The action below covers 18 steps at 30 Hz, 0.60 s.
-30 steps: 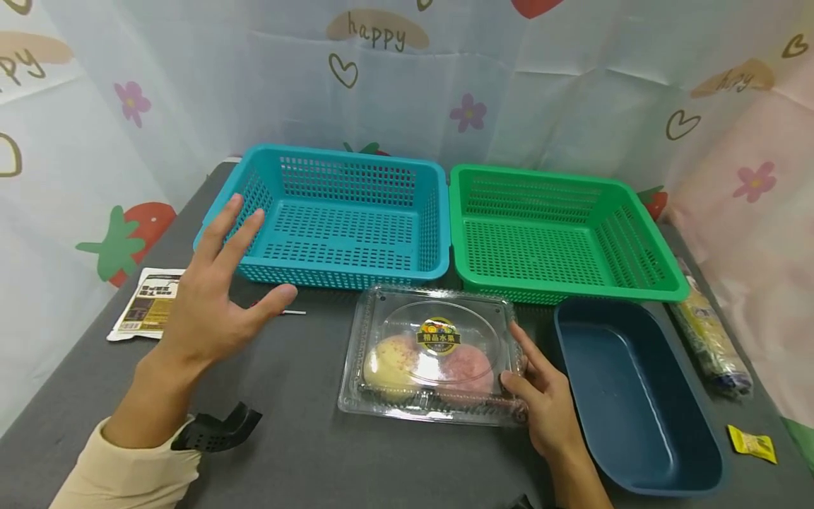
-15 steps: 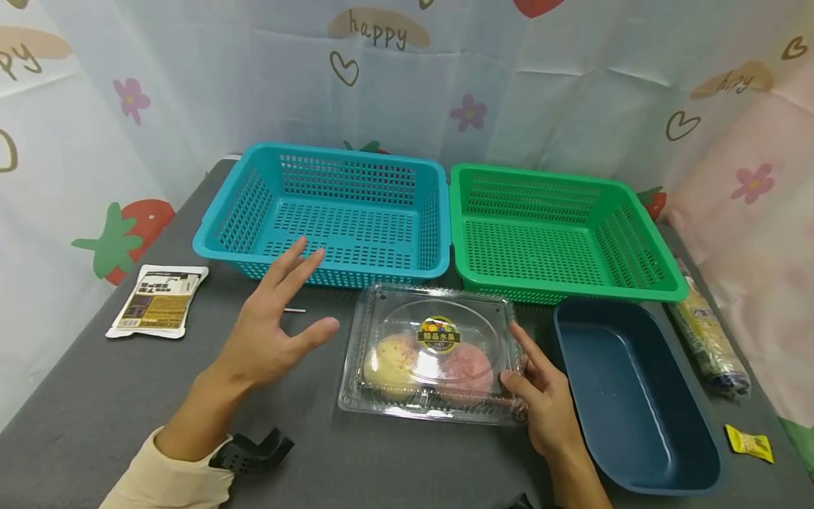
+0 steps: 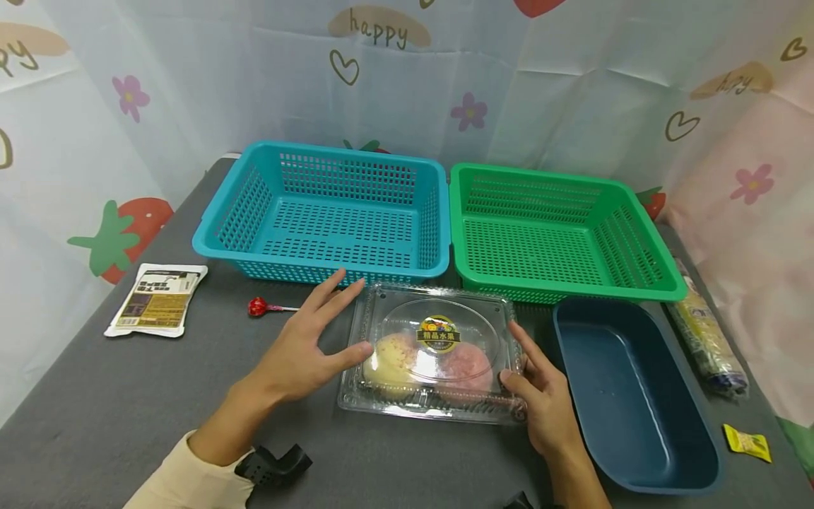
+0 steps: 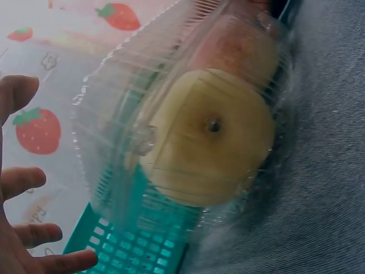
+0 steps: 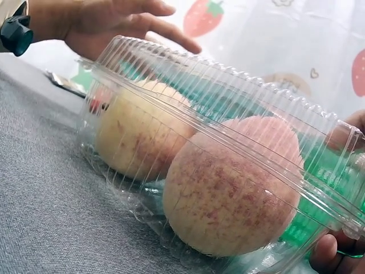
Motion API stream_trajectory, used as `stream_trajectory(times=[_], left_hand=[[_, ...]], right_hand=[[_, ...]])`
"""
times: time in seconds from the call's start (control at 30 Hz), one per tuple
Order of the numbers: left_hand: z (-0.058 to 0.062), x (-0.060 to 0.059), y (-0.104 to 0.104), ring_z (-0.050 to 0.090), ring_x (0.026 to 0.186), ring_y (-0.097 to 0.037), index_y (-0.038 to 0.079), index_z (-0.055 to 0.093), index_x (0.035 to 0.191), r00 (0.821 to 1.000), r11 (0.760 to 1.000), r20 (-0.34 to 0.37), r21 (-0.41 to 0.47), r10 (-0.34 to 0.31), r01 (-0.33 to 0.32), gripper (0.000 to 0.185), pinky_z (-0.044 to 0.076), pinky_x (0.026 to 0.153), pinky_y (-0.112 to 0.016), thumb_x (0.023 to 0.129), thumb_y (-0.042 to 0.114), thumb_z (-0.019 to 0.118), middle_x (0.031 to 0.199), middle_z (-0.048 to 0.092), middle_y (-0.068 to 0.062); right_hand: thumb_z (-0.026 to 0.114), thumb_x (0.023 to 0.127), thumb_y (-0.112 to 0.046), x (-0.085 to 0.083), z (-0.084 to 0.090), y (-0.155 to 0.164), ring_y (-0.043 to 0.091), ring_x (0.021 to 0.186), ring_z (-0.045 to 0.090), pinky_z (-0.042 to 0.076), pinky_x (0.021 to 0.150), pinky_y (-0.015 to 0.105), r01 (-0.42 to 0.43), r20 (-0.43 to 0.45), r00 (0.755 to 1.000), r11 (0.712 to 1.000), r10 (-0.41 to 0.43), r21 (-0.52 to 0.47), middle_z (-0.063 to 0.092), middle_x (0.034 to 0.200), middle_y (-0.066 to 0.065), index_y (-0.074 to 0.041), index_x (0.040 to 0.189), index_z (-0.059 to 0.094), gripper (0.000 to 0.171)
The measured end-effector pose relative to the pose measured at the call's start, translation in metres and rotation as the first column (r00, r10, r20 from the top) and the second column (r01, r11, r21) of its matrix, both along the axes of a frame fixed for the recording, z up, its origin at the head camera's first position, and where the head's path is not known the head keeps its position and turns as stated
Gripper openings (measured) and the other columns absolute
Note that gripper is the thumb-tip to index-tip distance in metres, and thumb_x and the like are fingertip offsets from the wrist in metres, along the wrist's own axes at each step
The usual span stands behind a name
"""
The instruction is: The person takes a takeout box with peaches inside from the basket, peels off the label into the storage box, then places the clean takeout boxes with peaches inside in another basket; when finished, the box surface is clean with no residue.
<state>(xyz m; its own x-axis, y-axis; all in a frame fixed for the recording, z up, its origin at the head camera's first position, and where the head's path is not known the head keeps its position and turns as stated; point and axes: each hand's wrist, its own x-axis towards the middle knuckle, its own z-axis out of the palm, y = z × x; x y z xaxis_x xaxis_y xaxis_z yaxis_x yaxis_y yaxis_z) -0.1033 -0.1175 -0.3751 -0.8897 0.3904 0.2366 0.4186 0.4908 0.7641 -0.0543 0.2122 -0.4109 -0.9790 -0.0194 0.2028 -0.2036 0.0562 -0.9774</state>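
A clear plastic fruit box with a black and gold label lies closed on the grey cloth. Inside sit a yellow peach-like fruit and a pinkish one. My right hand grips the box's right end, thumb near the front corner and a finger along the side. My left hand hovers beside the box's left edge, fingers spread and holding nothing. In the left wrist view its fingertips stand apart from the box. A red lollipop lies just beyond the left hand.
Behind the box stand a blue basket and a green basket, side by side. A dark blue tub is right of the right hand. A white-brown food pouch, a long wrapped package and a small yellow packet lie toward the sides.
My left hand has moved right, from over the pouch and blue basket's left side to the box's left edge, uncovering the pouch and lollipop. The right hand and box have stayed put.
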Motion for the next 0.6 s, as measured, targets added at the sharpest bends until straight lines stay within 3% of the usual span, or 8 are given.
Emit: stream_trajectory(times=[0.6], left_hand=[[-0.014, -0.003, 0.011, 0.015, 0.14, -0.042, 0.027, 0.033, 0.152, 0.995, 0.998, 0.102, -0.056, -0.023, 0.029, 0.08, 0.026, 0.094, -0.074, 0.084, 0.047, 0.069, 0.16, 0.009, -0.008]], right_hand=[[0.053, 0.087, 0.013, 0.001, 0.002, -0.001, 0.017, 0.073, 0.044, 0.042, 0.063, 0.027, 0.005, 0.02, 1.0, 1.0, -0.005, 0.027, 0.041, 0.08, 0.014, -0.004, 0.148, 0.037, 0.065]])
